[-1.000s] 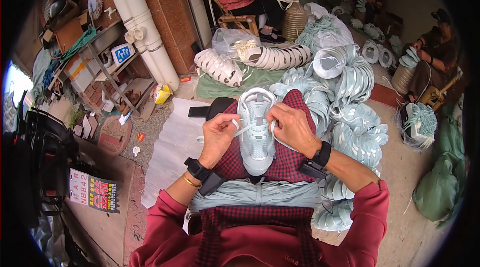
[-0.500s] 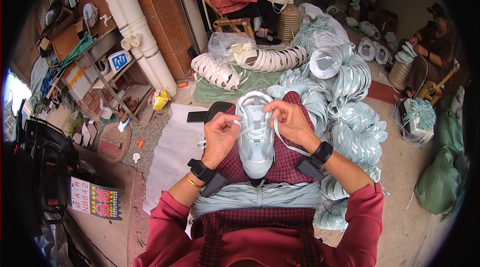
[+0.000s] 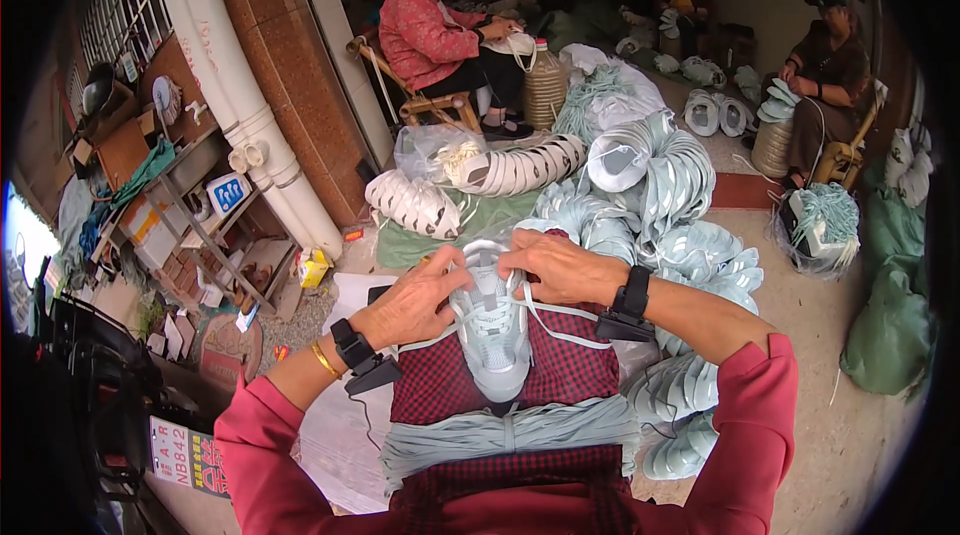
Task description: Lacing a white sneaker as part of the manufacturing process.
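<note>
A pale blue-grey sneaker (image 3: 495, 347) lies on my lap, its toe toward me and its tongue and opening away from me. My left hand (image 3: 432, 287) grips the left side of its upper, the thumb and fingers closed near the top eyelets. On the opposite side my right hand (image 3: 562, 268) is closed at the upper edge. A pale flat shoelace (image 3: 560, 333) runs out from under its fingers and curves down to the right. Another lace end shows left of the shoe. What lies between the left fingertips is hidden. Beneath the sneaker is a red-and-black checked cloth (image 3: 570, 365).
A tied bundle of pale laces (image 3: 450, 440) lies across my lap. Strings of nested pale blue shoe uppers (image 3: 675, 175) are heaped at the right, with white ones (image 3: 530, 163) beyond. Two people sit working farther off. A metal shelf (image 3: 215, 225) and white pipes (image 3: 265, 135) stand left.
Both hands have moved from pinching lace ends over the shoe to closing on its upper edges near the top eyelets. My elbows have spread outward, and the view has tilted up.
</note>
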{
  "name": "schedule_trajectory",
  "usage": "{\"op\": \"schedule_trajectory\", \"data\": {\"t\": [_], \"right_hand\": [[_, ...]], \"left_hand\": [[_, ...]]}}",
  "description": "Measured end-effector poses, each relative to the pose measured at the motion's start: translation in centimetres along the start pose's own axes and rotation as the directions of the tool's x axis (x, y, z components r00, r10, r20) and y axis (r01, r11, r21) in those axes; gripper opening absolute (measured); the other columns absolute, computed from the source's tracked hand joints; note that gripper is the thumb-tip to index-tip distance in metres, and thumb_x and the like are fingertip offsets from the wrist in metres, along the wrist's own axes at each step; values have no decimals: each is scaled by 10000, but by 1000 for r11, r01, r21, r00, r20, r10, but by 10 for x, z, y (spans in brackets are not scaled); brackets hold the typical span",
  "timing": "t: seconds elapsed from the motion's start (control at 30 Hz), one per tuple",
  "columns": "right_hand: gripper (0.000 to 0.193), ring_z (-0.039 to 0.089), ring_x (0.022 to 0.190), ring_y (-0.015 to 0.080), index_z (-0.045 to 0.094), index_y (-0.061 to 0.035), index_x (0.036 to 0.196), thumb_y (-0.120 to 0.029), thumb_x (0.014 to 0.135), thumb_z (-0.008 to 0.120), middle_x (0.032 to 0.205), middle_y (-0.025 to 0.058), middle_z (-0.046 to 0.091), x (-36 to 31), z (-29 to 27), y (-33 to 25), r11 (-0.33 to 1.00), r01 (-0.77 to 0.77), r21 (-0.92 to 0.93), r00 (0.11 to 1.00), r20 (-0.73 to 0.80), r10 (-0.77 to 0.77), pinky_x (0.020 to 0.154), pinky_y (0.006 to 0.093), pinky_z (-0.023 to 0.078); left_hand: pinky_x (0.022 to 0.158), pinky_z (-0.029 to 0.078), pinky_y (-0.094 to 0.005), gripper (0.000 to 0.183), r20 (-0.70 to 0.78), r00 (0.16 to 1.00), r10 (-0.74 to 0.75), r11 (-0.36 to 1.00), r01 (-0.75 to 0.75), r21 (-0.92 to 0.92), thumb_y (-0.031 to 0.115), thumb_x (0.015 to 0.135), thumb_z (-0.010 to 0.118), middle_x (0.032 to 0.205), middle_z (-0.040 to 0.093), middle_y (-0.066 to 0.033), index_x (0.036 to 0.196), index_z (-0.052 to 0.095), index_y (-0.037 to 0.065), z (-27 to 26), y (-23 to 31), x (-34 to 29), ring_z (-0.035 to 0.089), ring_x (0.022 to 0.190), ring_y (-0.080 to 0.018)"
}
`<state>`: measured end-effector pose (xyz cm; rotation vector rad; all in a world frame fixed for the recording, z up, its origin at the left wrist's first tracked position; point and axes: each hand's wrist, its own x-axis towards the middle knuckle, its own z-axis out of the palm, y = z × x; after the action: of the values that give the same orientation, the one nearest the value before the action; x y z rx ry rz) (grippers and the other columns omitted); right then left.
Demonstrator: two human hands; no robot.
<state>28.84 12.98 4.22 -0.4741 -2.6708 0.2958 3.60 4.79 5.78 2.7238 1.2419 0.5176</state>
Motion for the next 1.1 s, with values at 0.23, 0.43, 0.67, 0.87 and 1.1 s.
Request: {"op": "schedule_trajectory", "data": {"t": [0.23,0.43,0.67,0.87,1.1], "right_hand": [[131,561,990,319,666,-44,859,-95,740,685,991,114,527,9,3,11,976,176,-128,982,88,-166,783,424,508],[184,606,970,321,711,-33,874,-32,719,612,963,155,566,19,6,9,976,169,-140,979,136,-150,776,456,506],[334,616,560,277,722,3,847,-282,836,548,717,121,667,62,-4,33,850,-510,135,699,641,318,547,419,495],[373,698,896,292,729,-19,1018,-240,719,696,957,144,718,68,-8,-16,928,-278,-247,789,493,367,740,418,550],[342,698,941,316,728,-25,997,-164,685,708,982,169,717,61,12,-20,925,-255,-281,827,431,360,764,433,553]], "left_hand": [[810,487,-438,210,320,939,123,992,-126,-13,13,689,629,914,555,-149,891,576,-1,-13,-28,40,582,895,-368],[772,482,-408,186,481,870,105,993,-114,-9,70,730,673,869,591,-167,908,702,21,-16,-43,58,609,883,-344],[751,473,-355,312,709,657,-255,958,271,93,284,794,633,793,668,-162,893,722,2,1,-51,88,606,788,-205],[594,445,-407,349,545,788,-287,958,247,147,317,707,673,638,594,-134,695,623,-28,2,-33,75,548,601,-227],[642,492,-433,318,324,830,-454,891,424,163,282,661,667,669,623,-178,681,610,-30,22,-28,60,630,663,-304]]}}
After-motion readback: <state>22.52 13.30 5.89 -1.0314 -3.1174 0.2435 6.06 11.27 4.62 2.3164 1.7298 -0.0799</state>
